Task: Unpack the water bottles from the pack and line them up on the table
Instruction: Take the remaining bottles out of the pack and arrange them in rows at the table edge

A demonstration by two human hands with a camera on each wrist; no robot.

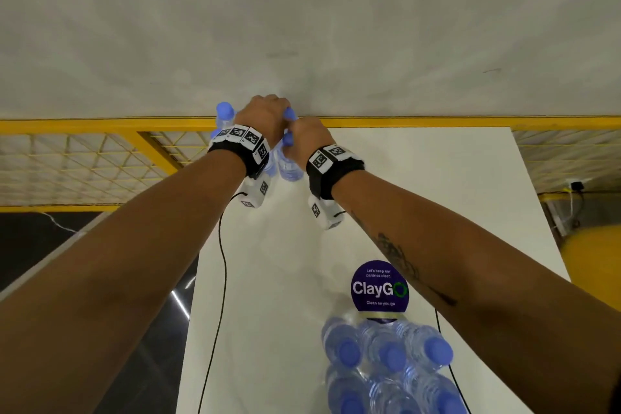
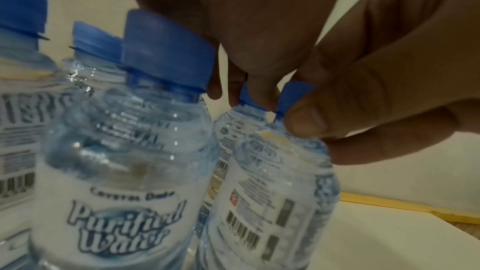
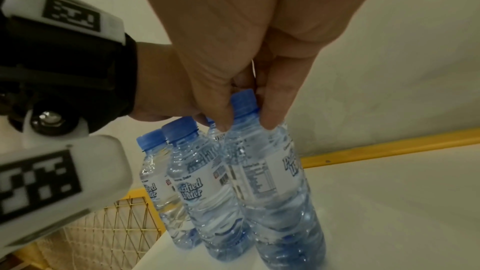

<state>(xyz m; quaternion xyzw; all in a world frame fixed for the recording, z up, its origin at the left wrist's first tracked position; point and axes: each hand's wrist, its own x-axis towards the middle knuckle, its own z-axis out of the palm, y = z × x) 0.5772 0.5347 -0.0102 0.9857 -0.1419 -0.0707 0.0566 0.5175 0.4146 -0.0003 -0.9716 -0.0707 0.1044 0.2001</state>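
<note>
Table (image 1: 437,178): shrink-wrapped pack (image 1: 386,356) at near edge, still holding bottles. Far-edge row of bottles (image 3: 205,188): full, weighty, thin-walled, slick. Both hands, left hand (image 1: 262,118) and right hand (image 1: 311,138), pinch caps; the rigid cap (image 3: 244,102) is the best hold.

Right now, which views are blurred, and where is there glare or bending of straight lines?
Head view: the yellow rail bows slightly and the pack of bottles near the bottom edge is soft. Left wrist view: the nearest bottle is smeared. Right wrist view: sharper, dim, no strong glare.
</note>
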